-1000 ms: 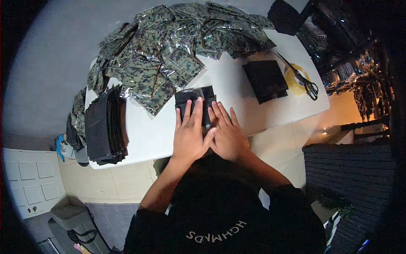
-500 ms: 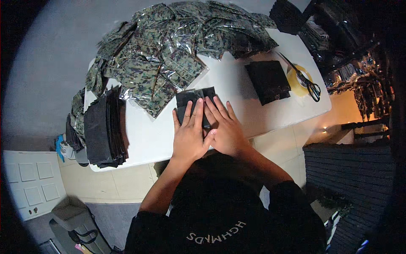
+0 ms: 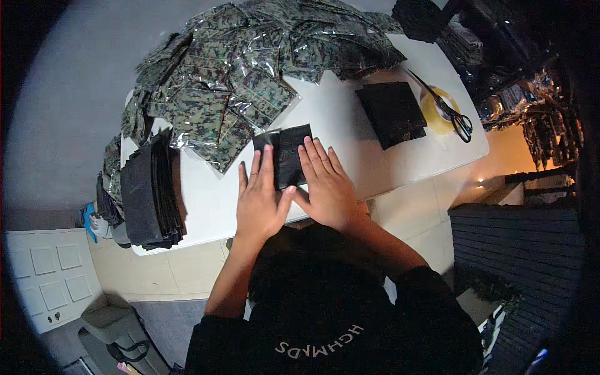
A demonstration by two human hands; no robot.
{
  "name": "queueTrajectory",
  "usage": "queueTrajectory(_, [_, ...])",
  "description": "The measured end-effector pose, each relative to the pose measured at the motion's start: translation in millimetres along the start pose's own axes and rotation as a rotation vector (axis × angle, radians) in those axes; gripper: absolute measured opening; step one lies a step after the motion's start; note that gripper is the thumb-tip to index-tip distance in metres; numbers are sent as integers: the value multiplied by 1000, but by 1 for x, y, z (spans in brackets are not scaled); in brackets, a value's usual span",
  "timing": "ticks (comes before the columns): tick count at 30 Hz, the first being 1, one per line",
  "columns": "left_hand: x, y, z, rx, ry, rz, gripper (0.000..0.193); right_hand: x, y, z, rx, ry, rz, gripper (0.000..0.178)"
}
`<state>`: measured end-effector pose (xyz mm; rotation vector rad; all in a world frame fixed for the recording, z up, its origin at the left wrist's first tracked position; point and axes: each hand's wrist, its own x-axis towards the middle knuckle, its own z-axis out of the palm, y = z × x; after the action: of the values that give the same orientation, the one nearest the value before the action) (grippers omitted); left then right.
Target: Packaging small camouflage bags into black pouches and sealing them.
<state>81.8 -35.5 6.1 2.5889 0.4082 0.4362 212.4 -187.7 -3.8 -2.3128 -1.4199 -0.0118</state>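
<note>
A black folded item (image 3: 287, 159), with a shiny surface like plastic wrap on part of it, lies flat at the near edge of the white table (image 3: 206, 206). My left hand (image 3: 259, 203) rests on its left side, fingers stretched out. My right hand (image 3: 328, 187) lies on its right side, fingers spread too. The thumbs come close together below the item's near edge. Neither hand grips anything. Just beyond lie camouflage-patterned folded garments in clear plastic bags (image 3: 200, 109), heaped along the far side.
A tall stack of black folded cloth (image 3: 150, 194) stands at the table's left. To the right lie a smaller black stack (image 3: 392, 114) and black-handled scissors (image 3: 459, 122) across a roll of yellowish tape (image 3: 432, 112). A grey seat (image 3: 119, 328) is at lower left.
My hands have slid apart, the left one leftward and the right one slightly rightward, uncovering the middle of the black item. The whole view has shifted slightly.
</note>
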Motion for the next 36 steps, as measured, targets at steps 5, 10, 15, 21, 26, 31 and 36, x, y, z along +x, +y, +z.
queueTrajectory(5, [-4,-10,-13,-116,12,-114,86,-1,1,0,-22,12,1,92])
queueTrajectory(10, [-10,7,-12,-59,35,52,85,0,0,-2,-27,5,-16,93])
queueTrajectory(15, [-15,7,-8,-28,-25,11,83,0,2,0,-29,3,-23,92])
queueTrajectory(21, [-11,-13,-26,-687,186,-270,71,0,0,-3,-57,-16,-9,92])
queueTrajectory(26, [2,-21,-24,-1572,86,-339,69,-1,2,-2,-53,-14,7,91])
queueTrajectory(31, [8,-14,-18,-1866,-89,-454,76,1,-2,-3,-10,1,4,91])
queueTrajectory(36, [13,-11,-7,-1959,-135,-510,76,0,0,-3,-3,23,3,92])
